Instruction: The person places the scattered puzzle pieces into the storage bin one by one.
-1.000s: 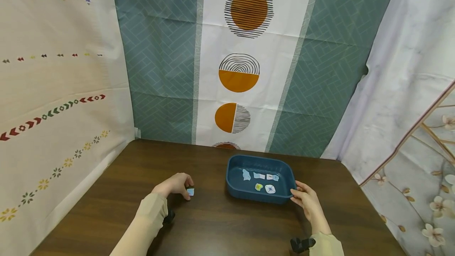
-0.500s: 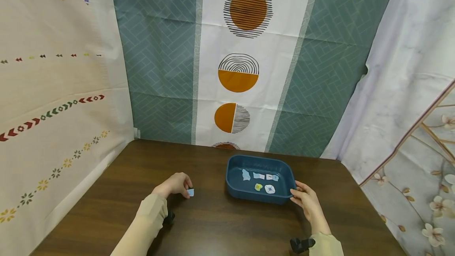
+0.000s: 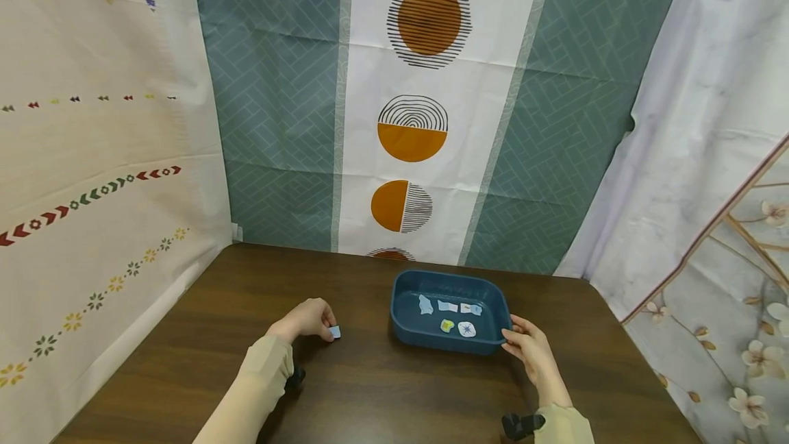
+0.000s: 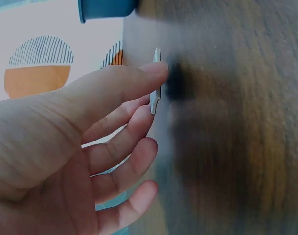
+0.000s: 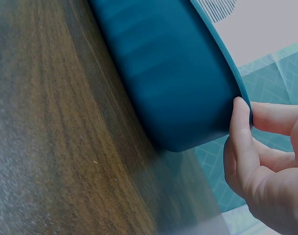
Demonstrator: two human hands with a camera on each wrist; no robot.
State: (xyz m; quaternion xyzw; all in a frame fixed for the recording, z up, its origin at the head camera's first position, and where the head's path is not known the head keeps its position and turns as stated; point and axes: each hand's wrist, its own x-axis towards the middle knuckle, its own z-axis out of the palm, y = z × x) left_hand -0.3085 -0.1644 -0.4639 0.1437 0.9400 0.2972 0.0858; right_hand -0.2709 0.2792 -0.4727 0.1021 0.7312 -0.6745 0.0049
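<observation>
In the head view my left hand [image 3: 308,318], to the left of a dark blue plastic bin [image 3: 431,341], pinches a small flat light-blue piece [image 3: 335,331]. The left wrist view shows that same thin piece [image 4: 157,55] edge-on between thumb and fingertips, close over the table; its face is hidden there. My right hand [image 3: 531,349] grips the bin's near right corner. Seen from the right wrist, the thumb and forefinger pinch the bin's rim [image 5: 227,54]. On the bin floor lie several flat pieces: light-blue ones [image 3: 426,304], a yellow-green one [image 3: 446,325] and a white one with a blue star shape [image 3: 466,329].
A dark brown wooden table [image 3: 394,389] spreads under both hands. Behind it hangs a green and white curtain [image 3: 283,122] with orange circles. Patterned cloths hang at the left [image 3: 111,190] and the right [image 3: 690,190].
The left hand has closed thumb and fingers on the light-blue piece, which has tilted and shifted slightly right. The right hand and bin stay in place.
</observation>
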